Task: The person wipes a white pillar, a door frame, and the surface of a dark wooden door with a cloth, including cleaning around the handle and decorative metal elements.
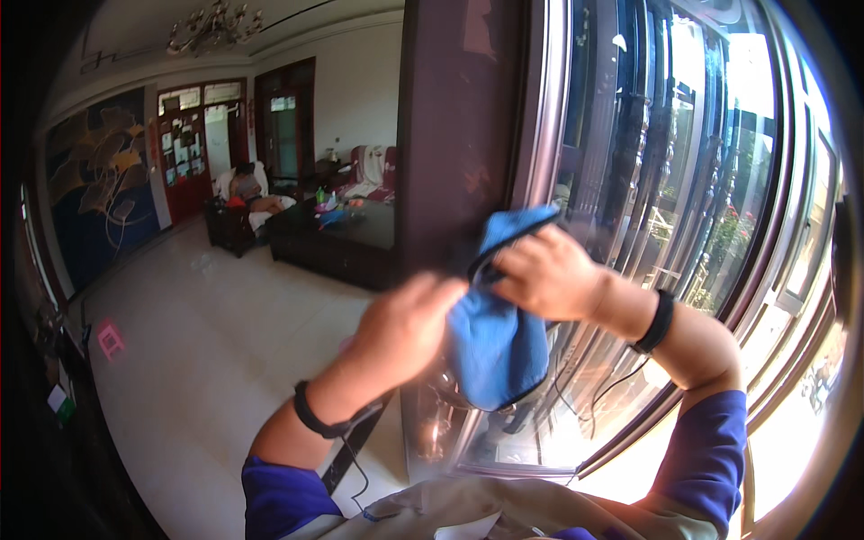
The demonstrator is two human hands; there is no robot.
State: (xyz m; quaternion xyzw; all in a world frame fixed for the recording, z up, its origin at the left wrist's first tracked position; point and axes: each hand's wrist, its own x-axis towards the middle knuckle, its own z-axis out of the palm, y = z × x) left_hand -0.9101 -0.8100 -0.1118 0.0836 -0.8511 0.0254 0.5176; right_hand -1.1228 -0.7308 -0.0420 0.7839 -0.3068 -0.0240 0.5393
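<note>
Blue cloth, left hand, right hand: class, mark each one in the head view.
blue cloth [497,346], head view, on its hanging middle.
left hand [405,326], head view, on the back of the hand.
right hand [544,270], head view, on the knuckles.

head-worn fisheye view, close on window, angled forward

A soft blue cloth with a dark edge, bunched and folded, hangs in front of the glass window.
</note>
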